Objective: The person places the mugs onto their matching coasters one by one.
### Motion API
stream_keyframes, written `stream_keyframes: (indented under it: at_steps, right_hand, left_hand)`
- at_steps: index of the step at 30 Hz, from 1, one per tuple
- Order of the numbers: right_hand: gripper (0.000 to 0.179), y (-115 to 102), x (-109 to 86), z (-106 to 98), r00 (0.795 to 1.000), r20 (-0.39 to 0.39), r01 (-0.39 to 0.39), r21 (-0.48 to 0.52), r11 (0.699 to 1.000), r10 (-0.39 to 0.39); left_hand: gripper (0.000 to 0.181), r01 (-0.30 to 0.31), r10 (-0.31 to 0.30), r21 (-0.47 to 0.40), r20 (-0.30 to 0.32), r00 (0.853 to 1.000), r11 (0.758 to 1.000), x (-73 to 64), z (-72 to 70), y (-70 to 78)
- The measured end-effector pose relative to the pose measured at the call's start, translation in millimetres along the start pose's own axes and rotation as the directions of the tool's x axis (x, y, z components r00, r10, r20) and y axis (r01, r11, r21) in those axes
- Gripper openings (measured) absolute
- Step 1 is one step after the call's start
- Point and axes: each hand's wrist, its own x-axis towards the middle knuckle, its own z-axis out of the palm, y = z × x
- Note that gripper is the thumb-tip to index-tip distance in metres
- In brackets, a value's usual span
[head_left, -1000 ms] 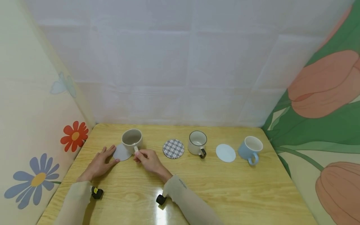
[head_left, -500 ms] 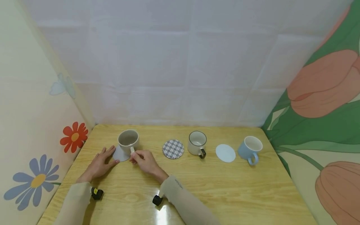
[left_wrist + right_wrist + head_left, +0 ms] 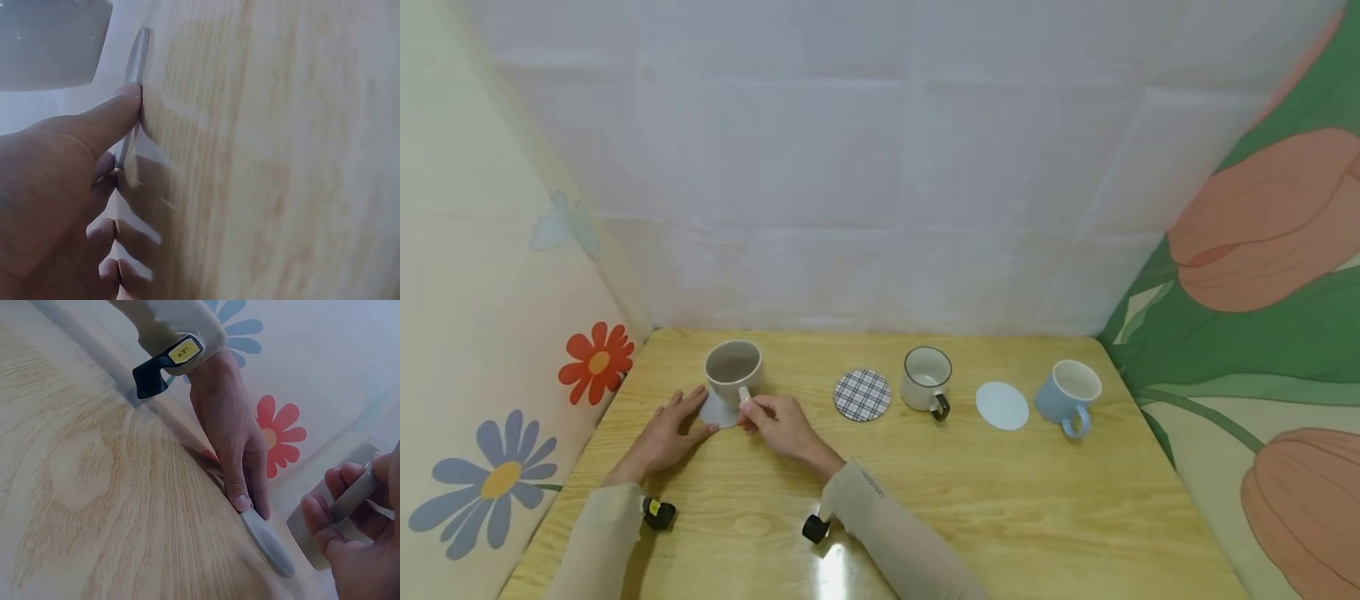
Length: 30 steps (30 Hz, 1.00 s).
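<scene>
A light grey mug (image 3: 728, 388) hangs over a pale grey round coaster (image 3: 715, 412) at the table's left. My right hand (image 3: 786, 429) grips its handle, fingers curled through in the right wrist view. A gap shows between the mug's base (image 3: 50, 50) and the coaster (image 3: 137, 59) in the left wrist view. My left hand (image 3: 662, 437) rests on the table with fingers spread and fairly straight. Its thumb touches the coaster's near edge and the index finger lies by the left edge. The mug hides the coaster's far right part.
Rightward along the wooden table (image 3: 1000, 517) lie a plaid coaster (image 3: 862, 395), a cream mug (image 3: 921, 390) with black rim and handle, a pale blue coaster (image 3: 1002, 406) and a blue mug (image 3: 1060, 402). A white cloth (image 3: 812, 167) hangs behind; patterned walls flank both sides.
My right hand has carried the grey mug leftward, farther over the pale grey coaster. The left hand has stayed in place at the coaster.
</scene>
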Motion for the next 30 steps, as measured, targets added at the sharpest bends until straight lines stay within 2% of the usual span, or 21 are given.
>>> stream_keyframes:
  at_steps: [6,12,20,30]
  right_hand:
    - [0.033,-5,4.7,4,1.0,0.019,0.0,0.016,1.0,0.0]
    - [0.032,-7,7.6,7,0.999,0.04,0.01,0.017,1.0,-0.01]
    - [0.032,-12,10.1,12,0.998,0.058,0.008,0.031,0.999,-0.01]
    - [0.034,-8,10.0,15,0.999,0.042,0.0,0.048,0.999,-0.002]
  left_hand:
    - [0.077,-0.013,0.013,0.001,-0.025,1.0,1.0,0.5,-1.7,-1.3]
    - [0.079,0.002,-0.002,0.0,-0.007,1.0,1.0,0.2,-2.5,0.0]
    - [0.077,-0.048,0.046,-0.023,-0.069,0.997,0.999,-3.8,1.8,-6.5]
    - [0.08,0.015,-0.015,0.01,0.006,1.0,1.0,0.0,-4.8,3.5]
